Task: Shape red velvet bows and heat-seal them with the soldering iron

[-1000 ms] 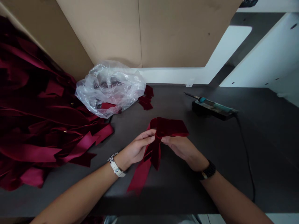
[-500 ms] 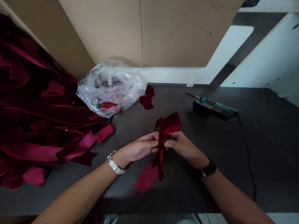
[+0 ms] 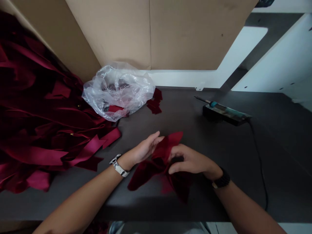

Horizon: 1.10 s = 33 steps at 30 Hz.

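A heap of dark red velvet and satin ribbons (image 3: 36,123) is spilling across the dark grey tabletop (image 3: 219,146) to the left of a crumpled clear plastic bag (image 3: 119,89), its nearest tails reaching just under the bag's front edge. The bag itself is sitting against the brown cardboard panels (image 3: 170,32) at the back, with dark pieces showing dimly through the film. Just right of the bag, a few small dark red fabric scraps (image 3: 154,104) are lying flat on the table.

In front of the bag, the person's left hand (image 3: 145,149), a silver wristwatch (image 3: 118,165) on the wrist, is reaching in with its fingers stretched out almost straight, laying them flat against the upper fold of a folded dark red velvet ribbon piece (image 3: 165,149). The ribbon is resting low on the table between the two hands, in front and a little right of the bag, one tail trailing toward the near edge.

The right hand (image 3: 190,161), a black wristband (image 3: 221,180) on the wrist, is curling its fingers over the ribbon's middle, gripping it.

Well to the right of the bag, a teal-handled soldering iron on a black stand (image 3: 224,112) is lying on the table, a black cable (image 3: 258,162) running from it toward the near edge.
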### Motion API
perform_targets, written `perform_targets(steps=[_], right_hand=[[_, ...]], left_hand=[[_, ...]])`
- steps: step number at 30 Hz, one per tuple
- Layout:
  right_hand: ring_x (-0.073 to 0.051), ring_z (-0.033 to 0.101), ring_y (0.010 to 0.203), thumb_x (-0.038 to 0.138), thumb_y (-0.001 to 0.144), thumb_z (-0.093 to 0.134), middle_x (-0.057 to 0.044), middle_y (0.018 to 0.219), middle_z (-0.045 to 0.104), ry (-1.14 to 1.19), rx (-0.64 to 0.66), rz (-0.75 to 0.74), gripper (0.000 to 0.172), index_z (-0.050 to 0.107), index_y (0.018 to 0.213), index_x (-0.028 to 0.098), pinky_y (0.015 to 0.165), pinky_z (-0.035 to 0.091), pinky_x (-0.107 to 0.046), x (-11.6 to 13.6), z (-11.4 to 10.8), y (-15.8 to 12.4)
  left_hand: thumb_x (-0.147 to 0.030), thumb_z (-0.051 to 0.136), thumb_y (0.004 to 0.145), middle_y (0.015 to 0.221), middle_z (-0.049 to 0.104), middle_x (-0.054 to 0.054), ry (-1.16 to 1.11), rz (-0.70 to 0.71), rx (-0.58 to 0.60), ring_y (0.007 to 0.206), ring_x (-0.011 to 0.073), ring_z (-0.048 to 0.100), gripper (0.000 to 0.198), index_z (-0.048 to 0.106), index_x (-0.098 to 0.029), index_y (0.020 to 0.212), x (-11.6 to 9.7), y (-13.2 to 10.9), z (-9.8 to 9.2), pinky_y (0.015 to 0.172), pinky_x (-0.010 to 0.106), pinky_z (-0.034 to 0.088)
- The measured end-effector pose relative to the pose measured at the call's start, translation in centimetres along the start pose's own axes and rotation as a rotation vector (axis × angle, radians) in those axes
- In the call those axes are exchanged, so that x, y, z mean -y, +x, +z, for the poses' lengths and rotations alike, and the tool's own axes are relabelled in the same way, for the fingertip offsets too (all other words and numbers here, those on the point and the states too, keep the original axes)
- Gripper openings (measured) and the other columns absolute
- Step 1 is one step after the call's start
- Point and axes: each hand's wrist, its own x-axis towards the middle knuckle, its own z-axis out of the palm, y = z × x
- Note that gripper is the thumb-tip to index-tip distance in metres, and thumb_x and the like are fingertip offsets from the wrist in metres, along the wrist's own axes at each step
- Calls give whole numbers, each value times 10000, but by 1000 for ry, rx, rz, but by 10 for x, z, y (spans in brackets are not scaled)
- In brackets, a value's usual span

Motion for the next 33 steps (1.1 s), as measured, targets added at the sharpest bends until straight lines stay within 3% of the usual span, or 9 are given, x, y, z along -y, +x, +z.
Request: perform_targets(steps=[6,10,13,15,19,22,26,30,33], right_hand=[[-162,629,758,311,796,678,-28,806,689,-199,-50,119,157,661,790,155,727,469,-265,-17,-7,11],[-156,615,723,332,829,644,-23,778,689,-339,-170,132,175,681,791,165,701,444,-262,-12,-14,10],[-147,614,710,317,850,629,-14,778,696,-422,-196,114,162,694,807,175,683,430,-250,-8,-15,8],[-145,622,722,296,861,625,-5,789,704,-466,-224,100,145,703,818,182,681,423,-244,-7,-15,8],[-137,635,728,224,855,639,14,779,712,-516,-263,58,97,713,799,194,678,415,-235,-10,-14,9],[-140,641,758,154,806,684,15,808,715,-541,-322,17,52,713,805,197,697,422,-232,-11,-15,10],[-139,621,723,116,764,722,15,763,689,-572,-410,-29,83,671,754,181,678,423,-233,-10,-16,8],[-152,575,711,71,783,685,-18,747,653,-746,-420,-147,103,652,740,158,654,409,-254,-6,-15,7],[-158,545,704,57,790,674,-25,715,627,-837,-396,-238,116,654,735,157,652,405,-262,-4,-15,6]], left_hand=[[-832,42,775,476,600,104,55,-18,349,571,208,621,942,623,-152,479,-30,-14,-3,742,371,494],[-847,66,760,377,504,66,474,-57,575,435,164,528,893,529,-182,381,-54,-21,-17,652,323,478],[-689,335,873,420,467,-7,940,-54,508,420,100,402,691,536,-160,475,-61,-22,-20,489,240,354],[-535,458,902,451,423,-36,1163,114,334,445,83,362,553,494,-153,503,-57,-19,-16,480,223,299],[-458,646,819,811,623,28,1377,533,-29,760,163,567,306,591,-158,841,-35,-11,-6,714,270,424],[-428,689,795,1108,634,93,1453,535,76,1036,233,586,372,571,-187,1052,-21,-8,-5,900,369,442],[-287,683,805,1434,426,165,1562,762,-38,1360,317,361,521,481,-203,1278,-21,-13,-5,1107,533,262],[-175,585,834,1310,582,77,1602,1177,55,1312,243,451,401,521,-241,1224,-29,-22,8,1160,484,194],[-184,541,886,1171,661,85,1599,1021,81,1130,203,595,315,528,-187,1201,-25,-22,17,1055,388,375]])
